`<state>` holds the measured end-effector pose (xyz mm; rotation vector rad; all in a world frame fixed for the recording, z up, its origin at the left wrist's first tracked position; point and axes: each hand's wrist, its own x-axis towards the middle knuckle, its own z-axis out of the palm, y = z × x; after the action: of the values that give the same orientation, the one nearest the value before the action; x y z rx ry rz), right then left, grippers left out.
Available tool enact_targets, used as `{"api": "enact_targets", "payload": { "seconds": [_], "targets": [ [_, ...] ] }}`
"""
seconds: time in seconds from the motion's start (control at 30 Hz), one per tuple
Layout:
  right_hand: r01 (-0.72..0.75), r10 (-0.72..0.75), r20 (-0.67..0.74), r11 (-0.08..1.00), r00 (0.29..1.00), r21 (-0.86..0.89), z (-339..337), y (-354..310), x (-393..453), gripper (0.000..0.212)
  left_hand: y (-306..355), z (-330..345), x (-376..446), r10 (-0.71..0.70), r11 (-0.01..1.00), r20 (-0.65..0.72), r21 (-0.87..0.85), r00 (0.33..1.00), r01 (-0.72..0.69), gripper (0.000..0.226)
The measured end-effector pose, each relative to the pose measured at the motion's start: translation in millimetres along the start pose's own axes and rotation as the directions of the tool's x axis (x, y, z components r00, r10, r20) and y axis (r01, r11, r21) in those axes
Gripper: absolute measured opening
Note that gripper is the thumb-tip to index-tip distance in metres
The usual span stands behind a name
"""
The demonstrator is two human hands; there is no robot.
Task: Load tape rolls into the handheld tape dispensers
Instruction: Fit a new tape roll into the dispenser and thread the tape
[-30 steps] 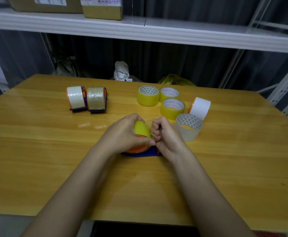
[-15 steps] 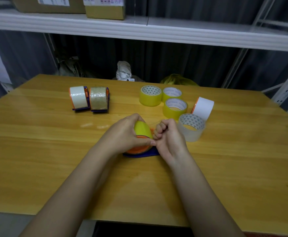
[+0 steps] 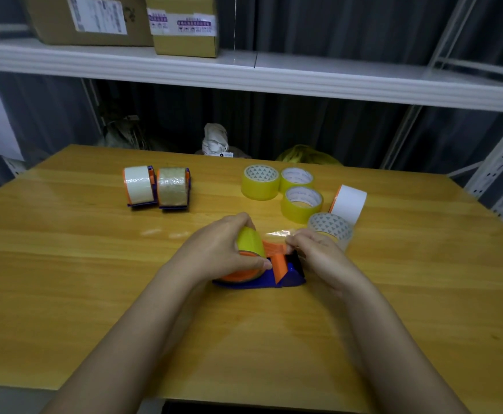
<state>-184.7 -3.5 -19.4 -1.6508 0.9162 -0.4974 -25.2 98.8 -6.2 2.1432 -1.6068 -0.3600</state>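
My left hand [image 3: 217, 252] curls over the yellow tape roll [image 3: 249, 242] seated in the blue and orange dispenser [image 3: 274, 271], while my right hand [image 3: 322, 255] pinches the clear tape end [image 3: 278, 233] just above the dispenser's front. The dispenser rests on the wooden table [image 3: 423, 294]. Beyond it to the right lie five loose rolls [image 3: 301, 201]; beyond it to the left stand two loaded dispensers [image 3: 157, 188].

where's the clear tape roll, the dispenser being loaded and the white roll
clear tape roll [image 3: 331, 227], head view, on its top rim
dispenser being loaded [image 3: 286, 268], head view, on its orange and blue front
white roll [image 3: 350, 201], head view, on its outer face
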Motion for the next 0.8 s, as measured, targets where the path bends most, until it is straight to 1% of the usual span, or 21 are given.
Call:
{"api": "enact_targets", "payload": {
  "seconds": [0.07, 0.17, 0.27, 0.43, 0.8],
  "targets": [
    [-0.023, 0.023, -0.001, 1.000, 1.000, 0.003, 0.0, -1.1, -0.2, 0.029, -0.1, -0.6, 0.0, 0.001, 1.000, 0.001, 0.002, 1.000, -0.001, 0.061],
    [-0.032, 0.032, -0.003, 0.996, 0.999, -0.087, -1.6, -6.0, 0.6, 0.028, 1.0, -1.8, -1.3, -0.006, 1.000, 0.008, 0.002, 1.000, 0.006, 0.061],
    [-0.055, 0.057, 0.022, 0.993, 0.998, -0.104, -2.5, -8.0, 2.8, 0.028, 2.4, -2.3, -2.0, -0.013, 1.000, 0.006, 0.011, 1.000, 0.013, 0.061],
    [-0.113, 0.114, 0.025, 0.993, 0.993, -0.024, -0.8, -1.8, 5.6, 0.026, 2.5, -1.3, -1.1, -0.013, 1.000, 0.006, 0.022, 1.000, 0.013, 0.061],
    [-0.125, 0.121, 0.061, 0.990, 0.991, 0.061, -4.3, 2.4, 4.2, 0.024, 5.8, -1.2, -2.9, -0.015, 0.999, 0.003, 0.033, 1.000, 0.014, 0.064]
  ]
}}
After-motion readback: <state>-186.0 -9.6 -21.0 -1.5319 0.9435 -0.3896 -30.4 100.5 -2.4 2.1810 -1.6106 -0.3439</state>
